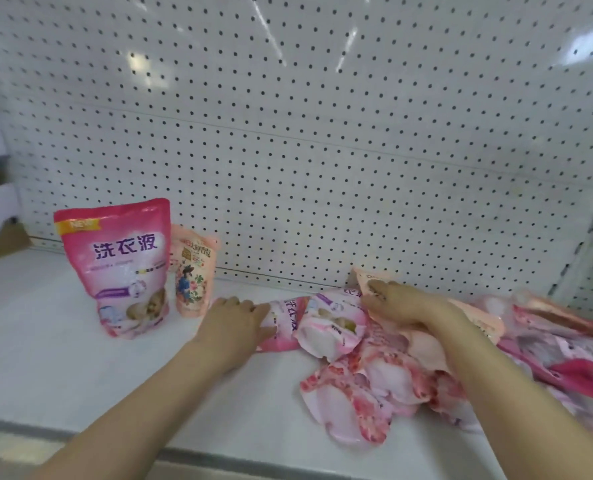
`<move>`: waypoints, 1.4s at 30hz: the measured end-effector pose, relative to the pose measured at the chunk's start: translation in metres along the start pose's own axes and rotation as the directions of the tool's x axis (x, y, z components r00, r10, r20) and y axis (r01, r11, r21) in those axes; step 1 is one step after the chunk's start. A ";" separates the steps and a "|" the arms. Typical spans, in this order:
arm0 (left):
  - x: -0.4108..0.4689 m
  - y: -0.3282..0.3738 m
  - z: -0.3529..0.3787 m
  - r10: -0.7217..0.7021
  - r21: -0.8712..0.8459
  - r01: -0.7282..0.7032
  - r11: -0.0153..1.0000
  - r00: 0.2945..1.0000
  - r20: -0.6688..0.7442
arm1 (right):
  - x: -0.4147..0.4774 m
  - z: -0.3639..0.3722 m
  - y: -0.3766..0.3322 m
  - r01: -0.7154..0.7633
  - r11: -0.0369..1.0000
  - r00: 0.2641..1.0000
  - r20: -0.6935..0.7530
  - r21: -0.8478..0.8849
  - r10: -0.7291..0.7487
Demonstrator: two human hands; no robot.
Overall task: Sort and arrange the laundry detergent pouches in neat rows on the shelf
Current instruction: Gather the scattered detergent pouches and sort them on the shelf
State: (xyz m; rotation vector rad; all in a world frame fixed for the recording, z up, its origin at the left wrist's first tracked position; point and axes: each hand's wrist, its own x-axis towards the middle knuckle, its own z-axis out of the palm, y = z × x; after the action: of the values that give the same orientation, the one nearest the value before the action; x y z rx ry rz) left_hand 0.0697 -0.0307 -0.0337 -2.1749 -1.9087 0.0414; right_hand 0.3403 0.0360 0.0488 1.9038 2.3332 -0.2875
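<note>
White pegboard back panel [323,133], dotted with holes, fills the upper view. Below it is a white shelf [80,358].

A loose pile of pouches [374,386] sits right of centre on the shelf. They are pink, floral and peach, lying flat and overlapping, and the pile spreads to the right edge.

Big pink pouch [118,268] stands upright at left, near the panel, label facing out. Small peach pouch [193,275] stands upright just beside it on the right, set a little further back.

Lying pink pouch [286,327] marks the pile's left end. Left hand [234,323] is at its left edge, fingers curled and thumb side clamped on the pouch.

Right hand [402,306] lies on top of the pile at the back. Its fingertips [374,289] rest on a tilted peach pouch [362,275] next to the panel. Cannot tell whether it is pinching that pouch or only pressing on it.
</note>
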 end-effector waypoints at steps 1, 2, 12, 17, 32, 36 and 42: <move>-0.013 0.003 -0.005 -0.041 0.017 0.040 0.999 0.999 0.019 | 0.000 -0.001 -0.005 0.060 0.998 0.998 0.018 -0.015 -0.060; -0.026 0.005 -0.010 -0.081 0.021 0.080 0.997 0.996 0.037 | -0.002 -0.002 -0.009 0.129 0.991 0.991 0.025 -0.024 -0.128; -0.070 0.000 -0.031 -0.319 -0.330 0.370 0.868 0.926 0.201 | -0.003 -0.004 -0.030 0.323 0.945 0.943 -0.103 0.054 -0.316; -0.033 0.003 -0.029 -0.324 -0.454 0.439 0.775 0.894 0.310 | 0.006 -0.008 -0.051 0.203 0.979 0.979 0.000 0.034 -0.203; -0.109 -0.037 -0.057 -0.573 -0.997 -0.049 -0.059 0.820 -0.007 | -0.029 -0.059 -0.098 0.516 0.314 0.851 -0.520 0.797 -0.077; -0.131 -0.057 -0.068 -0.643 -0.987 -0.150 -0.058 0.762 -0.078 | -0.005 -0.031 -0.138 0.487 0.385 0.862 -0.502 0.784 -0.071; -0.147 -0.072 -0.064 -0.704 -0.981 -0.193 0.005 0.696 -0.141 | 0.017 0.019 -0.178 0.478 0.496 0.855 -0.514 0.725 -0.072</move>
State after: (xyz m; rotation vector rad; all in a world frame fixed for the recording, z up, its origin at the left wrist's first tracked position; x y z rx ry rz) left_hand -0.0100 -0.1775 0.0226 -1.5330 -1.9284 -2.5653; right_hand 0.1621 0.0136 0.0395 2.0002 3.1934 -1.4283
